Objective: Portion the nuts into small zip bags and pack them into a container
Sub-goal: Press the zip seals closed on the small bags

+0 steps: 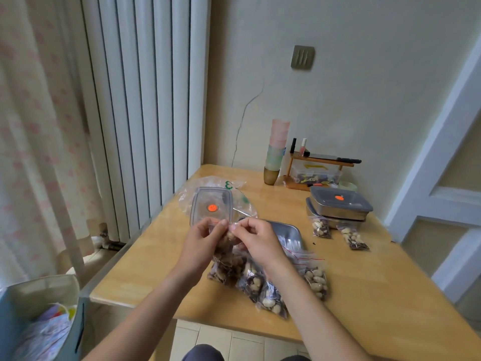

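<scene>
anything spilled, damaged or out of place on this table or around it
A few dark crumbs lie loose on the wooden table, just left of the two filled zip bags near the stacked steel containers. A long crack runs up the beige wall behind. Both hands, left and right, pinch a small nut bag's top.

The right hand (256,237) hides part of the steel tray (289,231); the held zip bag's (226,244) seal is too blurred to judge closed.
</scene>
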Demonstrator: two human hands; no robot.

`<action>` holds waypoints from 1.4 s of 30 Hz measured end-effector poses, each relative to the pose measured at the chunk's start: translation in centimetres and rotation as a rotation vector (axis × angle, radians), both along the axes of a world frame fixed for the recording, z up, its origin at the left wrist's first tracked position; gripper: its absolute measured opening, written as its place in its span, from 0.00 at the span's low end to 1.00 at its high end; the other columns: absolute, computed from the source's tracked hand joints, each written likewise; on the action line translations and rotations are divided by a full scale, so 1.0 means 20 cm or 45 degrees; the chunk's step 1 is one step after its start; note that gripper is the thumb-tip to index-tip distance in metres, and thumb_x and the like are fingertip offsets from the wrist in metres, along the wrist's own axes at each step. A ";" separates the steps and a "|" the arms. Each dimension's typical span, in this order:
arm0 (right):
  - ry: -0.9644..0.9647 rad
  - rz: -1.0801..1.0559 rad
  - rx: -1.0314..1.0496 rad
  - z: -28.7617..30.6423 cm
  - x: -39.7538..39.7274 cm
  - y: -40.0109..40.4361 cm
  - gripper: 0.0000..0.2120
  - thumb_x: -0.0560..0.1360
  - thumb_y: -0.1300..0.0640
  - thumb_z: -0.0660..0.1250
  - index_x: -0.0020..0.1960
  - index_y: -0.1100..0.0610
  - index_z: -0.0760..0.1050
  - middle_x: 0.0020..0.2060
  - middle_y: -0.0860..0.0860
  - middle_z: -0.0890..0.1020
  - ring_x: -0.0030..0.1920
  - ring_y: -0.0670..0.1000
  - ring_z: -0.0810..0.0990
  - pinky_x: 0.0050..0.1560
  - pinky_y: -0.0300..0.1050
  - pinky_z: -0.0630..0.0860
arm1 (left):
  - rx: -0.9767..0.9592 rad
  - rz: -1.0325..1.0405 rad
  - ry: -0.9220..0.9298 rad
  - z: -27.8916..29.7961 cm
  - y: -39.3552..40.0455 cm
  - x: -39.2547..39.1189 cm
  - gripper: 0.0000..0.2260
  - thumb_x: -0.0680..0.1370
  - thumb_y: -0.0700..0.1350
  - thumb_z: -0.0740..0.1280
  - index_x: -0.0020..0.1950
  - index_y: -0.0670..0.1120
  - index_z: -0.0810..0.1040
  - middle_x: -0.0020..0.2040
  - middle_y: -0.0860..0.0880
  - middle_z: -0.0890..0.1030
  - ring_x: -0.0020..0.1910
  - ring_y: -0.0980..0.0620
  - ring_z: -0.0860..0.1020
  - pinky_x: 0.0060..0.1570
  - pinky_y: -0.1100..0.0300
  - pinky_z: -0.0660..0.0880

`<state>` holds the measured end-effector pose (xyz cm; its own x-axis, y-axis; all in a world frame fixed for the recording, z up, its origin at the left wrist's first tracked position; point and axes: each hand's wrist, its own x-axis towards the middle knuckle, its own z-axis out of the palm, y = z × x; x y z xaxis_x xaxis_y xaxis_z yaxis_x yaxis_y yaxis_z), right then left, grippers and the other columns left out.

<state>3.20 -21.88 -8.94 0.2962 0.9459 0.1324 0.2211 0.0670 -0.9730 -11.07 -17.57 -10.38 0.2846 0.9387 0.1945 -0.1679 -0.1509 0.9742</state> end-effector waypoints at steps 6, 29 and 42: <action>-0.150 -0.031 -0.030 -0.02 -0.04 0.03 0.05 0.77 0.54 0.75 0.44 0.54 0.85 0.39 0.50 0.87 0.41 0.48 0.85 0.48 0.51 0.85 | 0.102 -0.010 0.190 -0.06 0.05 -0.06 0.09 0.83 0.47 0.66 0.51 0.44 0.83 0.42 0.47 0.86 0.42 0.52 0.82 0.42 0.57 0.79; -0.455 -0.199 0.154 -0.07 -0.09 0.05 0.10 0.82 0.55 0.67 0.42 0.53 0.78 0.33 0.45 0.79 0.37 0.46 0.78 0.38 0.36 0.70 | -0.012 0.004 0.066 -0.05 0.06 -0.09 0.13 0.82 0.50 0.66 0.45 0.41 0.81 0.37 0.48 0.78 0.39 0.49 0.76 0.43 0.52 0.75; -0.447 -0.104 0.140 -0.06 -0.07 0.04 0.09 0.78 0.50 0.72 0.41 0.51 0.81 0.34 0.43 0.81 0.37 0.40 0.77 0.39 0.34 0.70 | 0.054 -0.036 0.046 -0.06 0.05 -0.09 0.06 0.79 0.41 0.69 0.43 0.41 0.82 0.39 0.49 0.81 0.38 0.55 0.77 0.40 0.61 0.74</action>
<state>1.76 -21.12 -10.05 0.2887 0.8954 0.3391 0.5488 0.1354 -0.8249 -12.80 -16.50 -11.53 0.3187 0.9212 0.2231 -0.1377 -0.1879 0.9725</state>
